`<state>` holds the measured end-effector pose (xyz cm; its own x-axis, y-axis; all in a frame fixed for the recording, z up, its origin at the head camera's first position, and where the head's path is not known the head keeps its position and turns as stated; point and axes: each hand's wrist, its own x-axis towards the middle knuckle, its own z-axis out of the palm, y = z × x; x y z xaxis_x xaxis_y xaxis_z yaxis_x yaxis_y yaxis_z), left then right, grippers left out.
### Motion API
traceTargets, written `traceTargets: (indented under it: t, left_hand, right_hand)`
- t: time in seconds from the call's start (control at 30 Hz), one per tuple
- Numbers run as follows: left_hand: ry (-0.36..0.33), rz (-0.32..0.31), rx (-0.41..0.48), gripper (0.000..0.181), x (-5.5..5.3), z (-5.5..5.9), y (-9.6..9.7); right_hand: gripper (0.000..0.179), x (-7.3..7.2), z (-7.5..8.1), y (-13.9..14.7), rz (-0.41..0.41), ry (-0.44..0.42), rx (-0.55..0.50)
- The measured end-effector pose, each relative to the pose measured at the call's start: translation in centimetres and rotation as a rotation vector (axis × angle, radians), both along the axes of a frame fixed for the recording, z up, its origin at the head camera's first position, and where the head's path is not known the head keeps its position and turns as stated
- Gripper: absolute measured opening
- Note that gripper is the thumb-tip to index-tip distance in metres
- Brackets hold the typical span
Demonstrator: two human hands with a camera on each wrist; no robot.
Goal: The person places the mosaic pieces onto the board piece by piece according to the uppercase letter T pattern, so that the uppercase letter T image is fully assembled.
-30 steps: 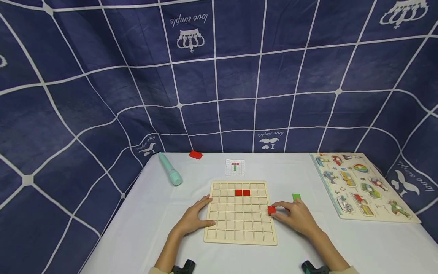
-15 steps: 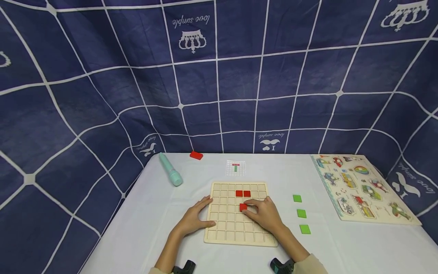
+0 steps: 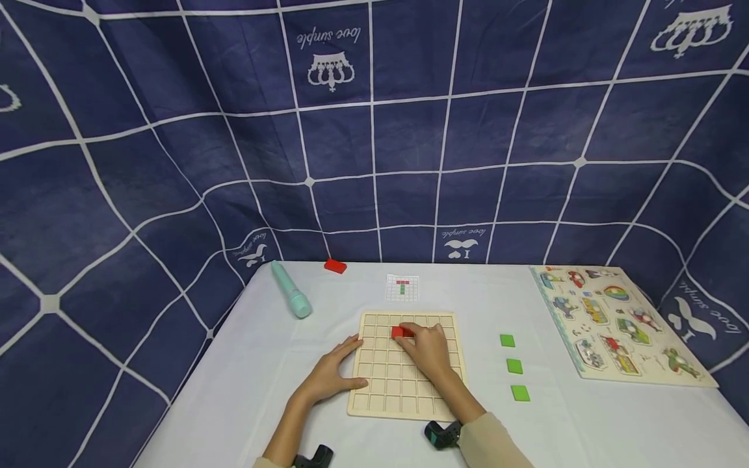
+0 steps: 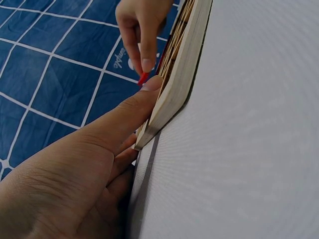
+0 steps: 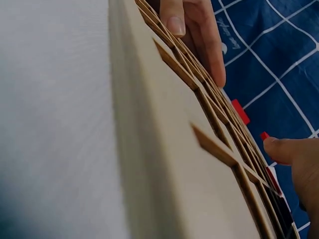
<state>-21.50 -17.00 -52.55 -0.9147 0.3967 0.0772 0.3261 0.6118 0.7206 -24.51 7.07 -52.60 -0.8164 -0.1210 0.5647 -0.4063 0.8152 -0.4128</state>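
Observation:
A pale wooden grid board [image 3: 374, 403] lies on the white table. My right hand [image 3: 430, 351] pinches a red square tile [image 3: 397, 332] between thumb and fingertips over the board's upper part. The same tile [image 4: 142, 78] shows tilted at the fingertips in the left wrist view, and its edge [image 5: 264, 135] in the right wrist view. The right fingers mostly cover the red tiles set in the board. At the board's left edge rests my left hand [image 3: 330, 377], fingers extended along the side, thumb [image 4: 149, 84] on the rim.
Three green square tiles [image 3: 514, 366] lie right of the board. Behind it is a small pattern card [image 3: 402, 288] with a red and green T. A red block [image 3: 335, 266] and a teal torch-like object [image 3: 292, 292] lie back left; a picture puzzle [image 3: 626, 325] lies right.
My right hand has carried the red tile from beside the board's right edge leftward and up to the upper rows, uncovering the green tiles. The left hand stays at the board's left edge.

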Motion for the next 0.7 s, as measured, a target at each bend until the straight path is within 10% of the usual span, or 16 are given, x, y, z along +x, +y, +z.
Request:
traceTargets:
  t: [0.7]
  left_hand:
    - [-0.021,-0.003,0.000,0.090,0.0,0.3,0.1]
  right_hand:
    - [0.033,-1.1,-0.5,-0.4,0.000,-0.045,0.030]
